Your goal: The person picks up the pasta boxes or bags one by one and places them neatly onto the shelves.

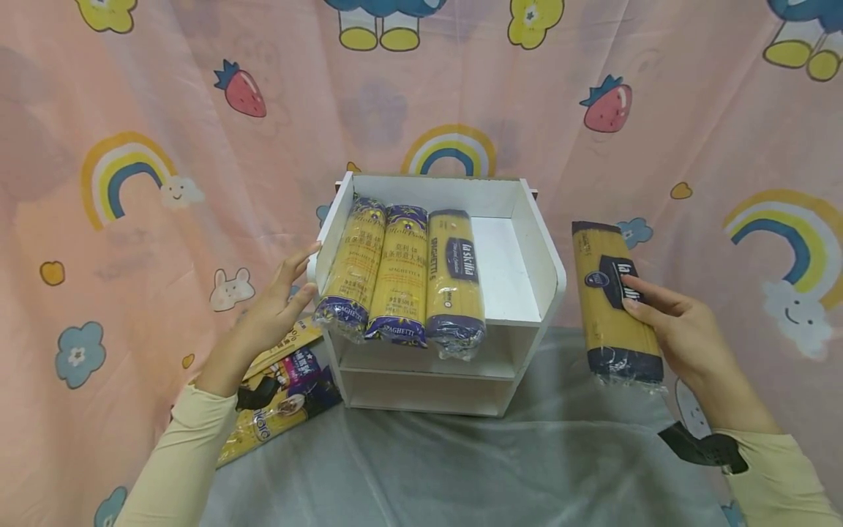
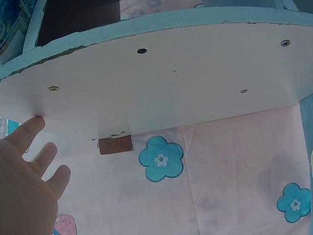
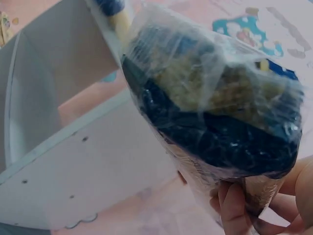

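While the right hand (image 1: 691, 344) grips a pasta packet (image 1: 596, 315) between thumb and fingers, the left hand (image 1: 270, 311) rests against the side of a white shelf unit (image 1: 507, 256). The pasta packet is located to the right of the shelf unit and apart from it, with its dark label facing up and its clear wrapping at the near end. The left hand holds nothing; its fingers are spread, and in the left wrist view one fingertip touches the outer face of the side panel (image 2: 186, 78).

Three further packets lie side by side on the top shelf. The left packet (image 1: 356, 263) and the middle packet (image 1: 403, 282) have blue printed ends; the right packet (image 1: 454, 300) carries a dark label and lies apart from the right wall. The near ends of all three extend over the front edge. Additional bags (image 1: 290, 402) lie to the left of the unit, partly hidden by the left forearm. A grey cloth (image 1: 579, 468) covers the surface in front. Behind the unit hangs a pink curtain (image 1: 500, 95) printed with rainbows, strawberries and flowers.
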The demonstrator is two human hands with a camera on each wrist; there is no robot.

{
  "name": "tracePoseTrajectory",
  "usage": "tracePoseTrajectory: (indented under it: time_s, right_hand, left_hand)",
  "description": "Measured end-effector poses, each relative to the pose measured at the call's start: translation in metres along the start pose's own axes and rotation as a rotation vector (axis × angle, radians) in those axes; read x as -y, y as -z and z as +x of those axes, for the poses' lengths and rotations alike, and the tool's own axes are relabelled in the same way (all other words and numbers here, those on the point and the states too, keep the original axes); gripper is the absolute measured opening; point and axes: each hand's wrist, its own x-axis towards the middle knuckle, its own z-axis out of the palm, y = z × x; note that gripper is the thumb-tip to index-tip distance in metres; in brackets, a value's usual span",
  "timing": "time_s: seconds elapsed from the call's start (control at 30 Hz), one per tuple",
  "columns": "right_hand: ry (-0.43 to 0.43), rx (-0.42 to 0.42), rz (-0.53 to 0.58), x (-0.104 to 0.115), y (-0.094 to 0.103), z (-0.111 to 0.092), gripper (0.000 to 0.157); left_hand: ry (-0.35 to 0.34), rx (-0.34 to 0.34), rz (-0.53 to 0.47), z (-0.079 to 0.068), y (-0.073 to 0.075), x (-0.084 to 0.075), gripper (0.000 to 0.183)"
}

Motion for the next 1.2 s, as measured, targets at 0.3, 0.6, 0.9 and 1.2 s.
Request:
tracePoseTrajectory:
  time_s: [0.3, 0.6, 0.9, 1.2]
  right_hand:
    - [-0.054, 0.000, -0.003, 0.042, -0.012, 0.004, 0.050]
    - [-0.072, -0.031, -0.121, 0.077, -0.027, 0.010, 0.053]
    - [-0.022, -0.017, -0.180, 0.096, -0.050, 0.017, 0.058]
    - [-0.020, 0.039, -0.133, 0.102, -0.073, 0.019, 0.050]
  left_hand:
    - [0.005, -0.003, 0.013, 0.000, 0.000, 0.000, 0.053]
    - [0.024, -0.006, 0.013, -0.001, 0.001, -0.002, 0.054]
    - [0.021, -0.001, 0.008, -0.001, 0.001, -0.002, 0.054]
    - [0.008, 0.001, 0.013, -0.001, 0.001, -0.002, 0.055]
